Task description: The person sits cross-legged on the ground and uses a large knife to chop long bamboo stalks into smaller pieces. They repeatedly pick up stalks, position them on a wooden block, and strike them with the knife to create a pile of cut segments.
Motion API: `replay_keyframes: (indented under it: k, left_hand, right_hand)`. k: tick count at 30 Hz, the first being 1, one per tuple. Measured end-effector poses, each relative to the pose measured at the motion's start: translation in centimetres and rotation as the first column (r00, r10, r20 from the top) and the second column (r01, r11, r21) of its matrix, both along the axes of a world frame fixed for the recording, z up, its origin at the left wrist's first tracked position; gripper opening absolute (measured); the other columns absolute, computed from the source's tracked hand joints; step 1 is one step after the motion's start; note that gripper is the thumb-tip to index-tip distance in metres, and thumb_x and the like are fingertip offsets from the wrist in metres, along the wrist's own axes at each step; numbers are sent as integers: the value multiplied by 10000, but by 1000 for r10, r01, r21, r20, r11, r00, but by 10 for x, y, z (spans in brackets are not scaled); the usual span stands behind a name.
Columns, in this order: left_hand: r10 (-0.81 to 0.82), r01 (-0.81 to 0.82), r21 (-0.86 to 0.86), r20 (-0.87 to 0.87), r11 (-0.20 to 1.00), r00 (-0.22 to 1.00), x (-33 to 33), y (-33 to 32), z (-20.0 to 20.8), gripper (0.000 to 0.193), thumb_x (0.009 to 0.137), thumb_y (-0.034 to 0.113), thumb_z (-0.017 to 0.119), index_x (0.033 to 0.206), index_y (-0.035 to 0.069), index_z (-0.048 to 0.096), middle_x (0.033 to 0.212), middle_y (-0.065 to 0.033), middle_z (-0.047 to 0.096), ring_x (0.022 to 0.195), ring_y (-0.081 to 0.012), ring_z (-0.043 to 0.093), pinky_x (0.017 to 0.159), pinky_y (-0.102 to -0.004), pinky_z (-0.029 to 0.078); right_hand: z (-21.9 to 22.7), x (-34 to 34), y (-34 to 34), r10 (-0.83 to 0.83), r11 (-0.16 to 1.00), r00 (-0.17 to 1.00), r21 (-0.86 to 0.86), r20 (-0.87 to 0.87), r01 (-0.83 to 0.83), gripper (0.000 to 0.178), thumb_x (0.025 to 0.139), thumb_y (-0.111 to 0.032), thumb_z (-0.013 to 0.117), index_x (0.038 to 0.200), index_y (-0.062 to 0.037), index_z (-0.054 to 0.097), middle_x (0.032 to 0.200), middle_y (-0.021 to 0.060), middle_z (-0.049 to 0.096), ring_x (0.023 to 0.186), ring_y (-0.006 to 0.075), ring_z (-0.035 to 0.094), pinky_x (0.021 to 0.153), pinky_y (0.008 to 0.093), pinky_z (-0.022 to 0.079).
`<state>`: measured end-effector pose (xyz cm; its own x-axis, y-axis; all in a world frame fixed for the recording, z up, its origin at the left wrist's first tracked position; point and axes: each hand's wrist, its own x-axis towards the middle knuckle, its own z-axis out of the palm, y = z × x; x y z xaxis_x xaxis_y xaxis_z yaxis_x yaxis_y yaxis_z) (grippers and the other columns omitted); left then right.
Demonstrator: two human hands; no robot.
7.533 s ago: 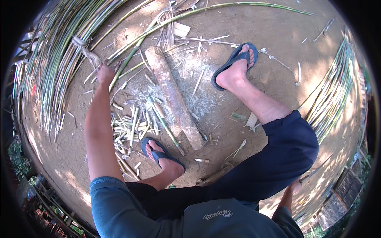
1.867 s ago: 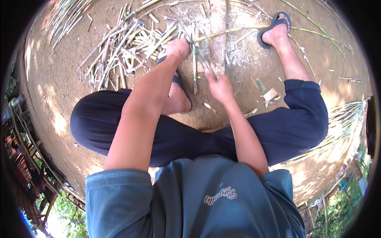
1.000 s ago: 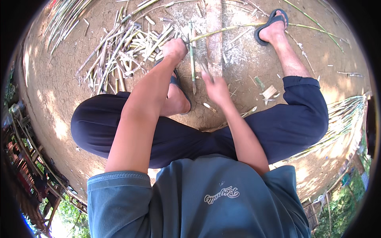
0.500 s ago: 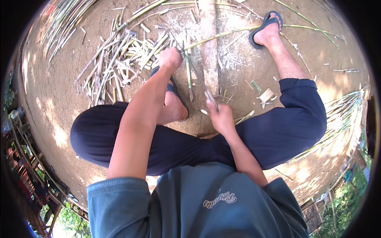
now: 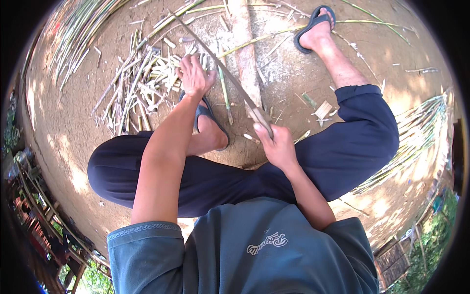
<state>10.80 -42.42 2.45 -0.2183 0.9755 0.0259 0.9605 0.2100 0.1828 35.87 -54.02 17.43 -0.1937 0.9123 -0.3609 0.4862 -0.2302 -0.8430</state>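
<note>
My left hand (image 5: 196,77) is open, fingers spread, over the near edge of a heap of short cut stalk pieces (image 5: 155,81). Nothing shows in its grasp. My right hand (image 5: 279,147) is wrapped round the handle of a long, thin-bladed machete (image 5: 237,84), in front of my lap. The blade slants away to the far left, passing over a wooden plank (image 5: 246,61) on the ground. A green stalk piece (image 5: 224,90) lies between the plank and my left foot. A longer yellow-green stalk (image 5: 262,38) crosses the plank.
My sandalled feet stand either side of the plank, the right sandal (image 5: 304,36) farther out. Bundles of long thin stalks lie at the far left (image 5: 81,34) and by my right knee (image 5: 416,147). Pale chips (image 5: 323,110) and dust are scattered on the dirt floor.
My left hand has opened from a closed grip and drawn slightly left and nearer. The machete, blurred and barely visible before, now shows its whole blade slanting to the far left.
</note>
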Motion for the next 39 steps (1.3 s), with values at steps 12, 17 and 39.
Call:
replay_keyframes:
  k: [12, 17, 39]
  left_hand:
    - [-288, 391, -198, 406, 899, 867, 75, 111, 105, 499, 829, 467, 587, 914, -9, 707, 892, -275, 669, 899, -391, 660, 835, -451, 504]
    - [-226, 452, -253, 604, 855, 765, 173, 61, 221, 441, 895, 371, 569, 831, -52, 677, 692, -273, 623, 642, -383, 641, 685, -466, 506]
    - [-384, 439, 91, 662, 894, 644, 123, 131, 74, 319, 882, 308, 603, 896, -3, 672, 762, -212, 652, 684, -340, 645, 668, -408, 503]
  right_hand:
    - [17, 62, 42, -605, 752, 791, 264, -87, 604, 411, 844, -274, 743, 1088, 39, 637, 631, -8, 487, 582, 90, 436, 551, 281, 398]
    - [40, 86, 100, -761, 462, 598, 436, -252, 772, 423, 846, -258, 748, 1041, 93, 617, 694, -11, 528, 648, 54, 465, 593, 227, 415]
    - [58, 577, -141, -580, 560, -333, 661, 743, 499, 701, 876, -621, 495, 751, 34, 712, 673, 241, 655, 634, 400, 654, 609, 489, 517]
